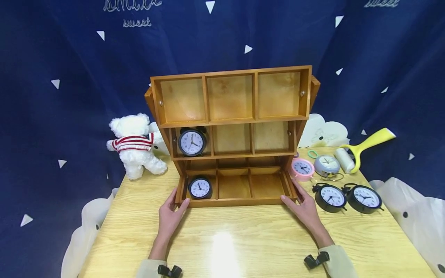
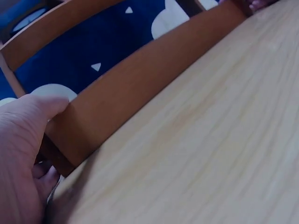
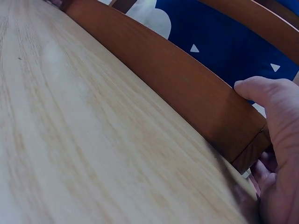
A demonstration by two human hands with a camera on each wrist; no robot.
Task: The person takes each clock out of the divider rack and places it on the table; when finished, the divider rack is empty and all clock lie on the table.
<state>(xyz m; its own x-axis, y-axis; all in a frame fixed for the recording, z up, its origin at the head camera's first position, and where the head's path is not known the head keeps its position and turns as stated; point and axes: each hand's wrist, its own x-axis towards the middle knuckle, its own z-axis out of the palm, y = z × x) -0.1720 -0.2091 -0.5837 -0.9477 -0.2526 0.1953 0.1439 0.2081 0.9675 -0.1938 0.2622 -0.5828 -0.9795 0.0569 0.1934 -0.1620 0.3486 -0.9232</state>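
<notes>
the person's pale sleeves (image 1: 338, 262) come in nearest, each with a small black thing (image 1: 316, 260) by the wrist. next is the light wooden table (image 1: 267, 235), with a bright shiny patch in front.

the left hand (image 1: 170, 215) holds the near left corner of the brown wooden shelf (image 1: 233, 202). its thumb is on the front board and its other fingers are round the side. the right hand (image 1: 306, 210) holds the near right corner the same way. so both hands have the shelf, which is in the middle of the table.

the shelf has three rows with three boxes each. a black clock (image 1: 200, 188) is in the bottom left box, and a round dark clock (image 1: 192, 142) is in the middle row's left box.

right of the shelf, two black alarm clocks (image 1: 331, 197) are side by side. farther back are a pink clock (image 1: 302, 169), a gray clock (image 1: 327, 165), a green ring (image 1: 313, 154) and a white roller with a yellow handle (image 1: 375, 139).

a white teddy bear (image 1: 135, 144) in a striped top is left of the shelf. a dark blue curtain (image 1: 222, 38) hangs behind.
</notes>
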